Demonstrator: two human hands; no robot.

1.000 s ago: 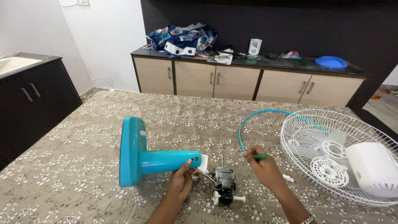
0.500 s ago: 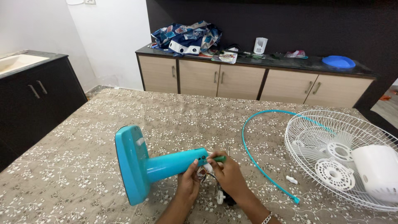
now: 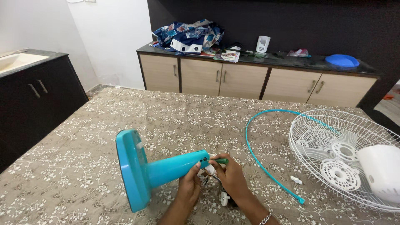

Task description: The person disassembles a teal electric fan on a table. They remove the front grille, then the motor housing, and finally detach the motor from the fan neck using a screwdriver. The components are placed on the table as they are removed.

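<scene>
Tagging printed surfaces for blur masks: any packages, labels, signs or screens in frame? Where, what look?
Blue patterned bag: far counter, left end, crumpled, blue with white and red print.
White band: in front of that bag, curved, small coloured label.
Printed papers: counter, right of the bag, flat, white with colour.
No signs or screens seen.

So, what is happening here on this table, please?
A person is working on a table fan that is taken apart. The left hand grips the neck of the turquoise fan stand, which lies on its side on the patterned tablecloth. The right hand holds a green-handled screwdriver at the top of the neck, where loose wires hang out. To the right lie a white wire grille, a turquoise rim ring and a white motor cover.
</scene>
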